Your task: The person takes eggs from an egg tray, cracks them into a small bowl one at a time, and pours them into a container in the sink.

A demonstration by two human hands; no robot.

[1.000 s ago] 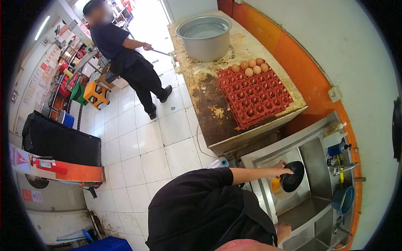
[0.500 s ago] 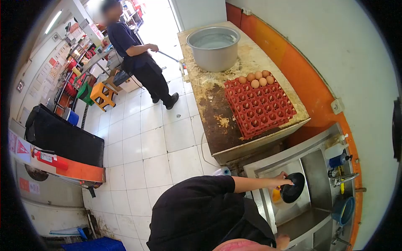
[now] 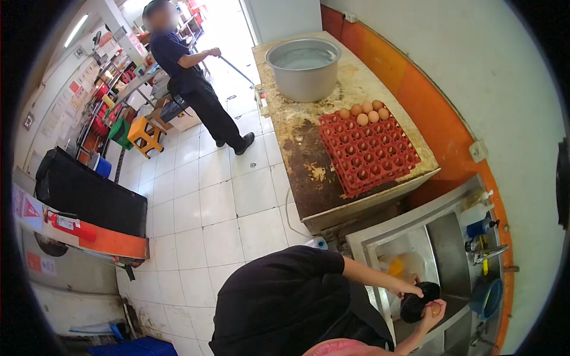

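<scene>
Over the metal sink [image 3: 428, 234], a round black bowl [image 3: 411, 308] is tilted between my two hands. My left hand [image 3: 409, 288] grips its upper edge, fingers closed on the rim. My right hand [image 3: 432, 315] is curled at the bowl's lower right side. A small brownish rounded thing [image 3: 437, 309] shows at the right fingers; its kind is unclear. Beside the bowl, a blurred orange-yellow thing [image 3: 396, 265] lies in the sink basin, partly behind my left forearm.
A stained table [image 3: 291, 160] beyond the sink bears stacked red egg trays [image 3: 368, 154] with several eggs [image 3: 373, 116] and a large metal pot [image 3: 304, 74]. A blue basin [image 3: 487, 298] and tap [image 3: 491, 254] line the sink. Another person [image 3: 190, 77] stands holding a long handle.
The black bowl has moved toward me in the sink with my left hand. My right hand has come up from the near edge to the bowl. The other person has shifted slightly.
</scene>
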